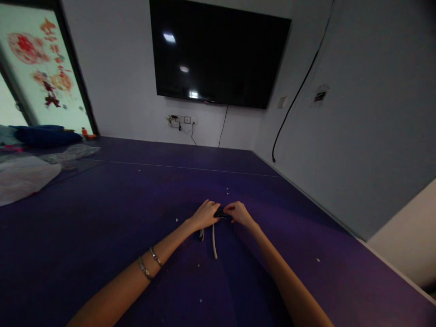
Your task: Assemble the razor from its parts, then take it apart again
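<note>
Just beyond the middle of the purple tabletop (pixel 163 195), my two hands come together over a small dark bundle (pixel 222 213), too small to name for certain. My left hand (pixel 205 215) is closed around its left end. At the right end, my right hand (pixel 239 212) pinches it between thumb and fingers. From beneath my left hand a pale, cord-like strip (pixel 214 243) hangs toward me. Beside that strip, shorter pale and black ends (pixel 201 234) stick out, partly hidden by the hand.
Clear plastic bags (pixel 27 177) and dark blue cloth (pixel 47 136) lie at the far left. A television (pixel 218 54) hangs on the back wall above sockets (pixel 187 120). On the right wall dangles a black cable (pixel 296 97). Small white scraps (pixel 318 260) dot the purple surface.
</note>
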Action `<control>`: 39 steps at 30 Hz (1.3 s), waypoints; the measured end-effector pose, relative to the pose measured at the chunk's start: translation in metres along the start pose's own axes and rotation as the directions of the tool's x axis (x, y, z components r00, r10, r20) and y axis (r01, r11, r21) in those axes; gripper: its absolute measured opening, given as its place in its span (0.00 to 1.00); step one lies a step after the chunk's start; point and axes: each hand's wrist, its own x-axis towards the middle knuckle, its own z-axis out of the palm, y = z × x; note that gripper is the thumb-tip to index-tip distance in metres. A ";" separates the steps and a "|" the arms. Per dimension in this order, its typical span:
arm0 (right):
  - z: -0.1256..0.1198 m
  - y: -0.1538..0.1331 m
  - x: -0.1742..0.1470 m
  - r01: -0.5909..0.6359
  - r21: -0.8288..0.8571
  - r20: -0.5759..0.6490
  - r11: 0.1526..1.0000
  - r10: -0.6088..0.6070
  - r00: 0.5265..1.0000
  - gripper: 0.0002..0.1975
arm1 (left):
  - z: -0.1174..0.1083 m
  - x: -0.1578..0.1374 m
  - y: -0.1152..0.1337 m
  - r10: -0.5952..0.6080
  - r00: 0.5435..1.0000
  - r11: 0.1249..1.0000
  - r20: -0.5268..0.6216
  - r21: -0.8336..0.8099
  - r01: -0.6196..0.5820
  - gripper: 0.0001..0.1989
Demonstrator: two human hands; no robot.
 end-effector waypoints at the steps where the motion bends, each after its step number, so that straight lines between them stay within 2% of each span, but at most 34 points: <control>1: 0.000 0.001 0.000 -0.001 -0.002 0.000 1.000 0.001 1.000 0.07 | 0.000 0.000 0.000 0.001 1.000 1.000 0.000 0.005 -0.001 0.21; 11: -0.002 0.000 -0.002 0.012 -0.017 0.002 1.000 -0.012 1.000 0.09 | 0.002 -0.001 -0.002 0.008 1.000 1.000 -0.010 0.029 -0.008 0.23; 15: -0.005 -0.002 -0.003 0.013 -0.017 0.000 1.000 -0.013 1.000 0.10 | -0.012 0.000 0.003 0.014 0.999 1.000 -0.042 0.008 -0.014 0.22; 18: -0.006 -0.002 -0.002 0.005 -0.018 -0.007 1.000 -0.005 1.000 0.10 | -0.031 -0.001 0.008 -0.088 0.994 0.995 -0.069 0.031 0.091 0.14; 20: -0.006 -0.004 -0.001 0.004 -0.017 -0.009 1.000 -0.004 1.000 0.10 | -0.044 -0.005 0.011 -0.213 0.976 0.975 -0.052 0.057 0.216 0.09; 23: -0.007 -0.006 0.000 0.009 -0.015 -0.012 1.000 -0.009 1.000 0.10 | -0.058 -0.015 0.014 -0.387 0.919 0.921 0.075 0.082 0.381 0.07; 26: -0.005 -0.011 -0.001 0.015 -0.014 -0.021 1.000 -0.015 1.000 0.09 | -0.062 -0.028 0.018 -0.481 0.853 0.877 0.203 0.129 0.464 0.07; 28: -0.003 -0.015 -0.003 0.026 -0.009 -0.012 1.000 -0.026 1.000 0.09 | -0.060 -0.038 0.021 -0.505 0.827 0.863 0.247 0.153 0.482 0.09; 33: 0.007 -0.027 -0.009 0.054 0.029 0.043 0.998 -0.055 0.998 0.09 | -0.053 -0.052 0.033 -0.534 0.799 0.845 0.276 0.190 0.499 0.15; 39: 0.020 -0.039 -0.013 -0.009 0.129 0.000 0.992 0.009 1.000 0.07 | -0.047 -0.056 0.037 -0.556 0.775 0.831 0.300 0.175 0.528 0.15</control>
